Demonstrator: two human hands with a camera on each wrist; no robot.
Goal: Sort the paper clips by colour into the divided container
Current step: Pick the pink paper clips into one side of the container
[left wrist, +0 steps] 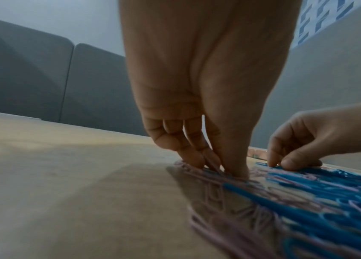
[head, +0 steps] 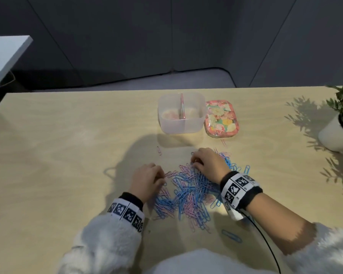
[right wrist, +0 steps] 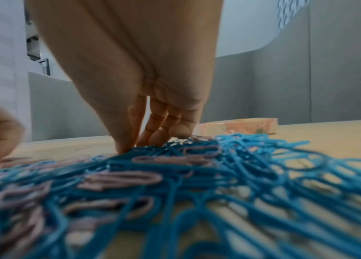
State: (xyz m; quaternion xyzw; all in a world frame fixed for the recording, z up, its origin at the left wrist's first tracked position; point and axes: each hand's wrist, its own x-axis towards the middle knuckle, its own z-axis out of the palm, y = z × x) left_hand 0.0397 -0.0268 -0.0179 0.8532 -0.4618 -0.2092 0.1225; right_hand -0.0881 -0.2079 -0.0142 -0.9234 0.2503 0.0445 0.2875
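Right hand on the mixed clips

The right hand (right wrist: pixel 131 73) reaches down, fingertips (right wrist: pixel 180 130) touching the far edge of a blurred heap of blue and pink paper clips (right wrist: pixel 175 175); a floral lid (right wrist: pixel 241 127) lies just beyond on the table (right wrist: pixel 341 133).

Table (head: pixel 67 155) layout, head view: heap at centre, container behind it.

Paper clip heap (head: pixel 190 192) spread at near centre of table. Divided container (head: pixel 180 113) at 12 o'clock from heap, apart from it; lid (head: pixel 221 119) just beside container at its 3 o'clock. Left hand (head: pixel 147 179) on heap's 9 o'clock edge; right hand (head: pixel 208 162) on its 1 o'clock part. Stray clips (head: pixel 231 235) around heap at 5, 11 and 1 o'clock. Potted plant (head: pixel 339 125) at table's far 3 o'clock edge.
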